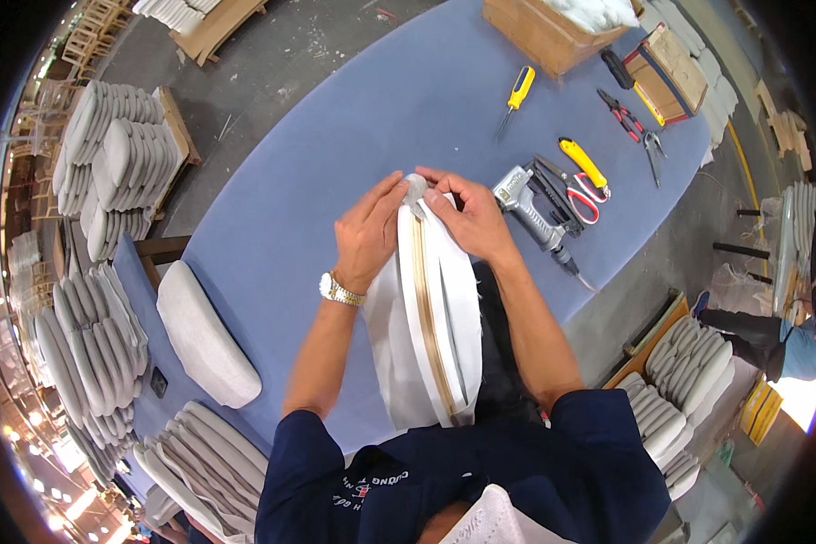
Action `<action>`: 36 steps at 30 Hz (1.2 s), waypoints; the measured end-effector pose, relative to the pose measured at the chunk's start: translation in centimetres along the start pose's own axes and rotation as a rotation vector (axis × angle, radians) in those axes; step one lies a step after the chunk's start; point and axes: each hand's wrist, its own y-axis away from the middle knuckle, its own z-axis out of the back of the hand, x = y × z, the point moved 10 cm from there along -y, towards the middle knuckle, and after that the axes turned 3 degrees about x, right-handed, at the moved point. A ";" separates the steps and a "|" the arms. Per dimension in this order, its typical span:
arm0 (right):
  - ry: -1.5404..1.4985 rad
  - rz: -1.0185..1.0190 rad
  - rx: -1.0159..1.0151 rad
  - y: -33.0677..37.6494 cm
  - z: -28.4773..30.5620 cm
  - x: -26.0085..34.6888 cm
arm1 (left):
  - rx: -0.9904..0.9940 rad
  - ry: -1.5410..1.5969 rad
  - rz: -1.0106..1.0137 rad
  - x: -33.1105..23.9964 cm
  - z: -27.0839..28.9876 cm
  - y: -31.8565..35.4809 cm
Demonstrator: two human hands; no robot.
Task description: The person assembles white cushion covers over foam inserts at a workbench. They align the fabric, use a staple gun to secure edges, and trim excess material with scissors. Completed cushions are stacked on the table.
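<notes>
Both hands meet at the far end of a seat cushion (431, 308) that stands on its edge between the person's body and the blue table (335, 145), its wooden board edge showing as a tan strip. The left hand (367, 231) pinches the grey fabric at the top corner, fingers closed on it, and the right hand (467, 218) grips the same corner from the other side. Just beside the right hand lie a staple gun (528, 207) and red-handled scissors (585, 195) (a yellow screwdriver (517, 95) lies farther off). Another cushion (204, 335) rests to the left.

bare table (335, 154) left, staple gun (528, 204) right
</notes>
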 end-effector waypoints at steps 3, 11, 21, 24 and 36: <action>0.041 -0.003 -0.014 -0.1 0.2 0.0 | 0.058 0.005 -0.049 0.2 -0.3 -0.3; -0.108 -0.115 -0.053 -0.3 -0.5 -1.6 | 0.357 0.073 0.311 1.7 -0.9 -1.2; -0.190 -0.114 -0.104 -0.1 -0.4 -2.4 | 0.191 -0.046 0.140 -2.7 -0.2 -0.3; -0.178 -0.128 -0.105 -0.1 -0.4 -2.4 | 0.234 -0.075 0.170 -2.9 -0.4 -0.9; 0.072 -0.062 -0.092 0.7 1.0 2.3 | 0.105 0.148 0.206 -1.5 -0.5 -0.4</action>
